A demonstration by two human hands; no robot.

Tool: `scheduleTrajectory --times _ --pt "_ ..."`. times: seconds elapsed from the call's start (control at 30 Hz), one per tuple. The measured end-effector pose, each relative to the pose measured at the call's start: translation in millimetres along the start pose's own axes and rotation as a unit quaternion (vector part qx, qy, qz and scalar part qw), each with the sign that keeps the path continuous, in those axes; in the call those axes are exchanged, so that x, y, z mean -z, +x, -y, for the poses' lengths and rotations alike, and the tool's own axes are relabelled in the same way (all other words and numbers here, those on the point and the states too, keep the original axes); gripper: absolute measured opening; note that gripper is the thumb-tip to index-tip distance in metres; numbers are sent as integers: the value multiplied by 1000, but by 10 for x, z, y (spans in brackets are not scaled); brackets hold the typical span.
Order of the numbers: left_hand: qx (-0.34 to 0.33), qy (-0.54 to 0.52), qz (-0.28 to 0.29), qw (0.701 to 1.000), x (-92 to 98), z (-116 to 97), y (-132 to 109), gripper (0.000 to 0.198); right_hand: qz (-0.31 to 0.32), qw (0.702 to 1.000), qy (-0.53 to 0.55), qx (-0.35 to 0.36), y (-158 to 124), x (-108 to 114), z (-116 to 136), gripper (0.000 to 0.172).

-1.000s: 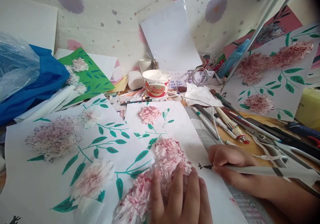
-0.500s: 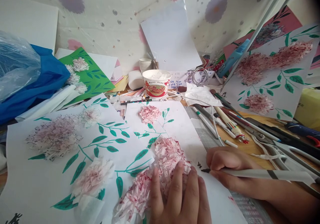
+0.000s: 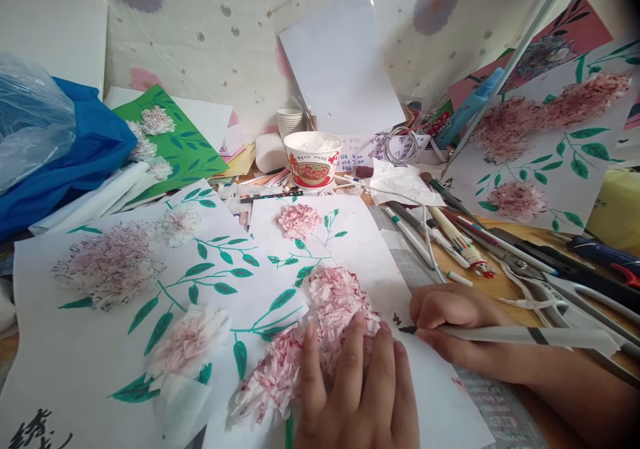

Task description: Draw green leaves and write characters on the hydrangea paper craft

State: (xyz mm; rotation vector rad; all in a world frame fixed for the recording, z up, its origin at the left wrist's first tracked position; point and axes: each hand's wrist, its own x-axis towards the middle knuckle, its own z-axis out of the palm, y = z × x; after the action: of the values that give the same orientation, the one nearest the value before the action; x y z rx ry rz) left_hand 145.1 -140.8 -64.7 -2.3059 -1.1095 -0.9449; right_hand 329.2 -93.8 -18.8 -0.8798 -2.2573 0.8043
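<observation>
My right hand (image 3: pixel 460 329) is closed around a white brush pen (image 3: pixel 505 335), its dark tip at the paper beside small black written marks (image 3: pixel 397 319). Fingers spread, my left hand (image 3: pixel 357 389) lies flat over the lower part of a white sheet (image 3: pixel 360 235) and its pink crumpled-tissue flowers (image 3: pixel 340 299). Green leaves and stems are drawn around the flowers. To the left, a second white sheet (image 3: pixel 60 369) carries pale tissue flowers (image 3: pixel 107 265), green leaves and black handwriting (image 3: pixel 40 432).
A paper bowl (image 3: pixel 313 162) with white tissue stands at the back. Markers (image 3: pixel 410 235), a multicolour pen (image 3: pixel 457 242) and scissors (image 3: pixel 595 302) crowd the right side. A blue bag (image 3: pixel 95 122) and green flower sheet (image 3: pixel 185 139) are at left; another flower picture (image 3: pixel 540 162) leans at right.
The view has shifted slightly, showing more of the black handwriting at lower left. My right hand and the brush pen sit slightly further left and higher in view; my left hand stays on the flowers.
</observation>
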Motion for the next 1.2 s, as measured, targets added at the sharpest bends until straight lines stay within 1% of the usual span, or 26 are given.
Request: scheduleTrajectory --times 0.33,0.47,0.5,0.57,0.63,0.67,0.7,0.83,0.87,0.93,1.03,1.1,1.2 --pt "-6 5 -9 1000 -9 -2 23 28 0 1000 -11 1 -1 -5 -16 19" --pt "-11 3 0 1000 -6 10 6 29 10 1000 -7 -4 0 8 -2 20" --pt "-13 1 2 1000 -5 14 -2 29 5 1000 0 -3 -4 10 -5 20" --pt "-17 -3 10 1000 -5 21 -18 31 -46 998 39 -15 -20 14 -17 19" --pt "-16 -5 20 1000 -7 23 -31 32 -121 988 88 -43 -42 18 -33 18" --pt "-14 -5 24 1000 -7 22 -33 32 -143 983 103 -54 -53 19 -40 18" --pt "-11 -5 25 1000 -7 20 -32 32 -144 983 103 -58 -61 19 -47 18" --pt "-2 -3 17 1000 4 7 -5 31 -60 997 37 -20 -60 12 -60 17" --pt "0 -2 15 1000 8 4 4 30 -55 998 27 -17 -54 12 -61 17" --pt "5 -3 8 1000 12 -3 18 28 -65 997 19 -23 -40 19 -57 15" --pt "11 -7 -10 1000 -2 -23 33 26 -73 997 0 -25 -19 49 -38 10" --pt "27 -8 -36 999 -30 -53 42 27 -58 998 -16 -17 -7 70 -17 12" --pt "69 -9 -105 992 -94 -129 45 28 -39 998 -36 -22 6 74 13 13"
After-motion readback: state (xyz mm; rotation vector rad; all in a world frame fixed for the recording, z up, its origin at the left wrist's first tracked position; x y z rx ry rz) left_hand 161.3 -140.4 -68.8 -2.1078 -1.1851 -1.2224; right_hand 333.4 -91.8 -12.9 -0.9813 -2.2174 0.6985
